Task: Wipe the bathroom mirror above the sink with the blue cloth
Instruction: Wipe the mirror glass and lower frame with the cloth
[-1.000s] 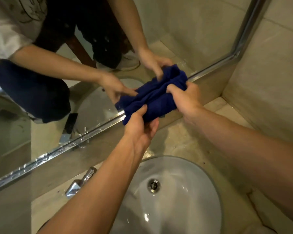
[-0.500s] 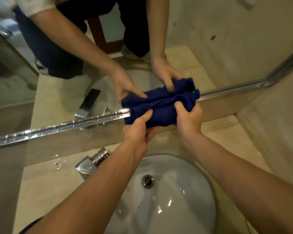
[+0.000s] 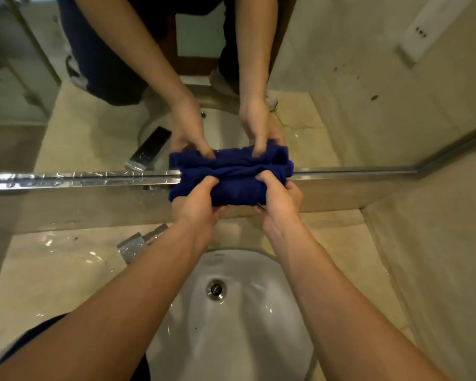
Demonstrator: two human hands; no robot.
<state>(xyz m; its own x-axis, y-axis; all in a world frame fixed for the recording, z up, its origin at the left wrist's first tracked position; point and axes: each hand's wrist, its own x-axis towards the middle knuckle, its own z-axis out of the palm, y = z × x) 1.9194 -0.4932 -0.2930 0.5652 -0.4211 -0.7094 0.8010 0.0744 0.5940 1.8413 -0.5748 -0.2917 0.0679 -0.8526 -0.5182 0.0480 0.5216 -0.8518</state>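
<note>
The dark blue cloth (image 3: 237,188) is bunched into a thick roll and pressed against the bottom edge of the mirror (image 3: 94,127), right at its chrome frame strip (image 3: 80,180). My left hand (image 3: 198,202) grips the roll's left part, fingers curled over its top. On the right end, my right hand (image 3: 279,200) grips the cloth the same way. The mirror reflects both hands, the cloth and my arms above.
A white oval sink (image 3: 231,312) with a metal drain (image 3: 216,288) lies directly below my arms. A chrome tap (image 3: 138,243) stands left of the basin on the wet beige counter (image 3: 52,265). Tiled wall (image 3: 437,243) closes the right side.
The view has swung so the mirror's bottom edge now runs level. Both hands still grip the cloth at that edge, which now sits centred above the sink.
</note>
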